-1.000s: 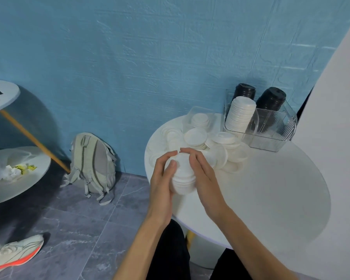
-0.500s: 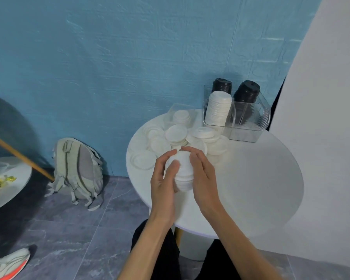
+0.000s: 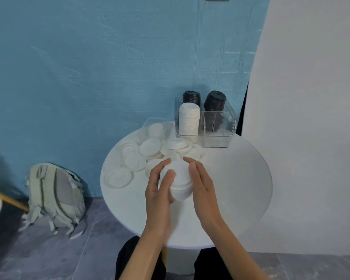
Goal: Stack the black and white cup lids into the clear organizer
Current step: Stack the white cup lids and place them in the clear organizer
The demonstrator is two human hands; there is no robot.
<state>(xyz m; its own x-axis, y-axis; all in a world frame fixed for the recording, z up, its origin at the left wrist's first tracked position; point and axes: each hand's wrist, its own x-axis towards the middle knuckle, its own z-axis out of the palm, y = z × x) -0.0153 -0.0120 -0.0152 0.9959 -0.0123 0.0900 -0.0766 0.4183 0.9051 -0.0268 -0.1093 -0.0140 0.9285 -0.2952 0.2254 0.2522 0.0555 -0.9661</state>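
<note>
Left hand (image 3: 160,187) and right hand (image 3: 200,182) cup a short stack of white lids (image 3: 180,181) between them, above the near half of the round white table (image 3: 230,199). The left thumb lies across the stack's near-left face with the fingers curled behind; the right fingers wrap its right flank. Both hands thus grasp the same stack.

Beyond the hands, loose white lids (image 3: 150,147) lie scattered and partly overlapped on the far-left part of the table. At the far edge stands the clear organizer (image 3: 216,136): its front-left compartment holds a tall white lid column (image 3: 189,120), two black lid columns (image 3: 214,101) stand at the back, and the front-right compartment appears empty.

The step in hand is judged to be squaring the stack before transfer. Done well, it calls for even pressure from both sides so the rims nest flush, then a level carry to the organizer, lowered straight into a free compartment or onto the white column without tilting.

A grey backpack (image 3: 55,196) rests on the floor against the blue wall (image 3: 109,67).
</note>
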